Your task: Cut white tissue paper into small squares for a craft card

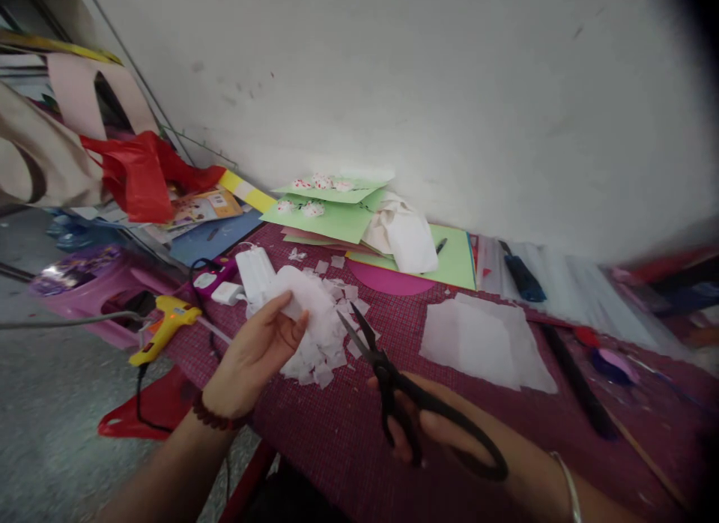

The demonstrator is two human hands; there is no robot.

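Between the thumb and fingers of my left hand (264, 343) is a thin white piece of paper (306, 294) with a rounded edge. It is above a heap of small white paper scraps (314, 362) on the table. Black-handled scissors (383, 369) are in my right hand (427, 418), with fingers through the handle loops. Their blades are parted slightly and point up and left toward the paper, apart from it. A stack of thin white sheets (483, 339) lies on the table to the right of the scissors.
A yellow glue gun (165, 328) sits at the table's left edge, near a purple power strip (210, 279). Green cards with flower shapes (320, 212) are stacked at the back by the wall. A dark-handled knife (522, 276) and a long black rod (578, 384) lie at right.
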